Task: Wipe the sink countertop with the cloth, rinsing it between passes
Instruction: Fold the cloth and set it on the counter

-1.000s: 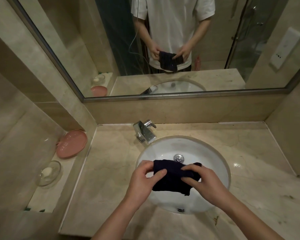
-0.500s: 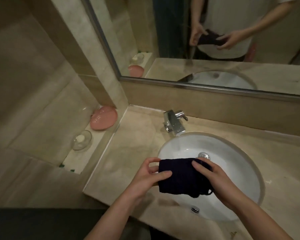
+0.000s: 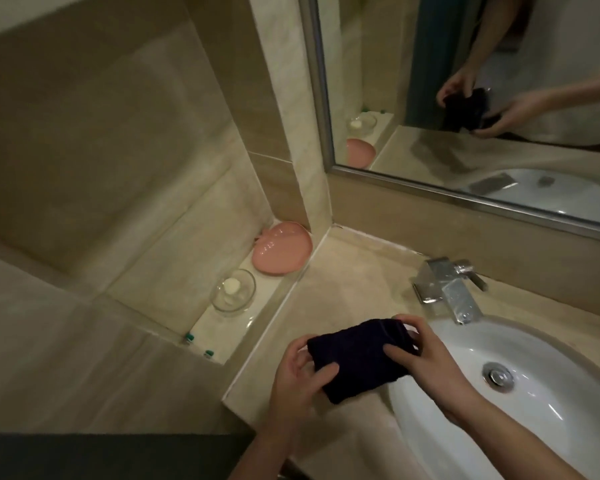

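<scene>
On the far left, a low ledge [image 3: 222, 320] runs along the tiled wall. Two small green-capped items [image 3: 198, 345] stand at its near end, too small to make out. Beyond them sits a clear glass dish [image 3: 234, 290] with a pale lump in it, likely soap, and behind that a pink dish [image 3: 280, 248] leans into the corner.

Next comes the beige marble countertop [image 3: 343, 292]. Above its near left part, the left hand [image 3: 298, 382] grips the left end of a folded dark cloth [image 3: 359, 358], thumb on top and fingers curled beneath. The right hand [image 3: 430, 362] holds the cloth's right end, fingers pinched over the far edge and thumb pressed on the top face. The cloth hangs between both hands, just left of the basin's rim.

Behind, a chrome tap [image 3: 447, 292] points into the white sink [image 3: 534, 420], whose metal drain plug [image 3: 498, 376] is visible. The mirror [image 3: 430, 81] above reflects both hands and the cloth.
</scene>
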### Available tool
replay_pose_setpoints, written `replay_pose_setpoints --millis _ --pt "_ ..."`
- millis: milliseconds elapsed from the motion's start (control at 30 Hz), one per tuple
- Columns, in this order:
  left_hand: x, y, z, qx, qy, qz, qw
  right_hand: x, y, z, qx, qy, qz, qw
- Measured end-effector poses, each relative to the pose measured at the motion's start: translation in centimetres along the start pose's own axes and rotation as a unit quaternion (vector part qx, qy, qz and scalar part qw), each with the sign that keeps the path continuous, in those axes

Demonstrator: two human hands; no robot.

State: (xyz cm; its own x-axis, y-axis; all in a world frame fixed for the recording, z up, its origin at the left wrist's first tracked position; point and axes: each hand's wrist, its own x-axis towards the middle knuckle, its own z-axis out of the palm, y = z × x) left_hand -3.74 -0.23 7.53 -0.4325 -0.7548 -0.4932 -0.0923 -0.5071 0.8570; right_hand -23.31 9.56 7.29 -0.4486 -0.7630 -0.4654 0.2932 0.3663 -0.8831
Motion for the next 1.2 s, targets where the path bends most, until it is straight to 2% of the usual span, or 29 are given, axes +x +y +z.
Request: replay_pose_setpoints --millis 167,433,633,767,1000,1100,1200 --pt "6.1 3.7 -2.9 -0.073 0.093 0.026 0.993 9.0 -4.3 6.8 -0.099 0.014 -0.094 0.991" --pt "15.5 8.7 -4.7 -0.097 0.183 0.083 0.975 22.4 -11.3 13.7 -0.233 -0.062 -0.184 0.953" --pt "21.1 9.5 -5.1 -0.114 0.204 0.023 0.972 28.3 -11.4 16.1 -0.366 -0.063 -0.200 0.907" --pt "23.0 9.2 -5.6 -0.077 0.201 -0.001 0.977 29.9 -9.6 16.3 -0.454 -0.075 -0.201 0.865" --pt "23.0 8.5 -5.6 0.103 0.185 0.053 0.976 30.7 -7.8 16.2 -0.549 -0.082 -0.228 0.800" --pt "23.2 8.4 -5.5 0.118 0.196 0.047 0.972 30.4 -7.6 16.6 -0.609 -0.048 -0.262 0.747" --pt "23.1 8.5 -5.4 0.122 0.209 0.047 0.969 29.9 -7.6 16.7 -0.625 -0.003 -0.282 0.728"
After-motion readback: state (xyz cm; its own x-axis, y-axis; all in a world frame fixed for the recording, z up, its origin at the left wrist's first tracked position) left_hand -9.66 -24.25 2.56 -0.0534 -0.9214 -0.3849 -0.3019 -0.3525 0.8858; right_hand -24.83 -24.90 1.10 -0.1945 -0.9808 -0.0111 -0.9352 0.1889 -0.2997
